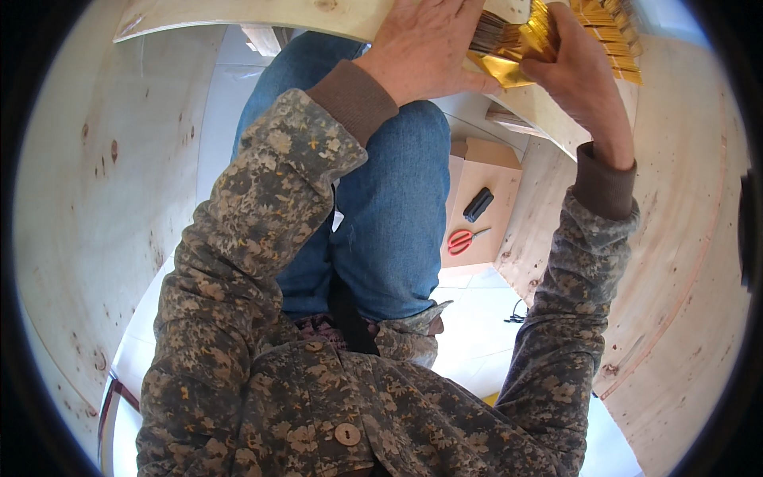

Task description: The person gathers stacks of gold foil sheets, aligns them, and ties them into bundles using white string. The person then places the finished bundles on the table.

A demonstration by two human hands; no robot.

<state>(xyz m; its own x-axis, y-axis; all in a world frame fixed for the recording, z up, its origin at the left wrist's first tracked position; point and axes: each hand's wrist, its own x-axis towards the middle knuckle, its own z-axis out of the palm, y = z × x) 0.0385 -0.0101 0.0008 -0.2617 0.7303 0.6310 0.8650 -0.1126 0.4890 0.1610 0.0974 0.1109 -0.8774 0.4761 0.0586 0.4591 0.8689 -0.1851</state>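
Note:
At the top edge, my left hand (425,48) lies over a pale wooden board, fingers stretched and thumb apart; its fingertips run out of view. The thumb reaches to a piece of shiny gold foil (509,70). My right hand (584,79) has its fingers curled round the gold foil, pinching it. Between the hands sits a bundle of thin dark brown strips (486,33) beside the foil. Just past my right hand lies a fanned stack of thin gold strips (612,36), partly hidden by the hand.
Below the wooden board (548,115), a brown cardboard box (486,179) bears red-handled scissors (465,241) and a small black object (478,205). Tall plywood panels (119,159) rise on both sides. My knees in blue jeans (389,207) are under the board. A dark cable (515,316) lies on the white floor.

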